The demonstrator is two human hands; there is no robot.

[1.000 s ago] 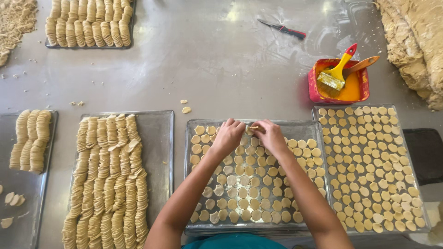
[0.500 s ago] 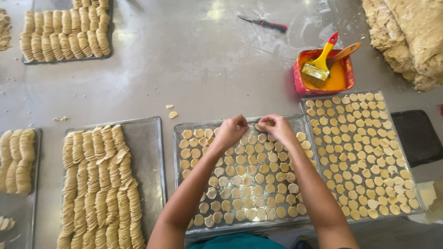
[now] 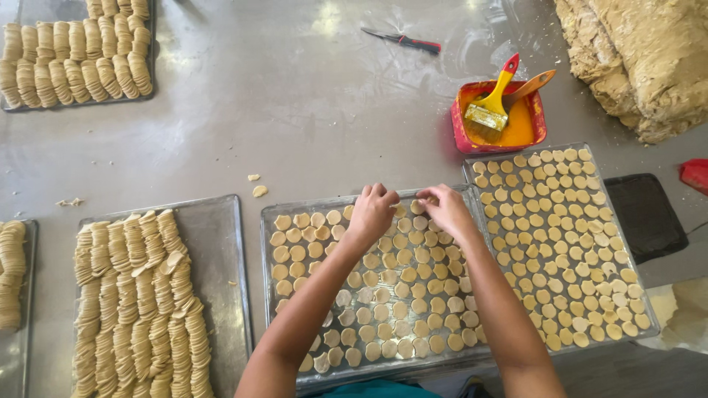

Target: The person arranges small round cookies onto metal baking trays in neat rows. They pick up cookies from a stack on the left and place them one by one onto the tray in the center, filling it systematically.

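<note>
We see a brightly and evenly lit scene. The grey, shiny metal worktable [image 3: 310, 118] gives soft white glare above and to the left of the red square tub of orange liquid [image 3: 463, 134], which suggests overhead light. Shadows beside that tub are faint and short. Focus is sharp around it; lines far from it bend slightly toward the frame edges.

Both hands are seen over a metal tray [image 3: 267, 243] of small dough discs [image 3: 383, 287] — the left hand [image 3: 372, 211] and right hand [image 3: 445, 210] are held close together at its twelve o'clock edge, fingers curled on the discs. A second filled tray [image 3: 472, 168] is set at three o'clock, stacked dough rounds [image 3: 136, 295] at nine o'clock, and a red tub [image 3: 461, 133] with a yellow brush [image 3: 493, 103] at one o'clock.
</note>
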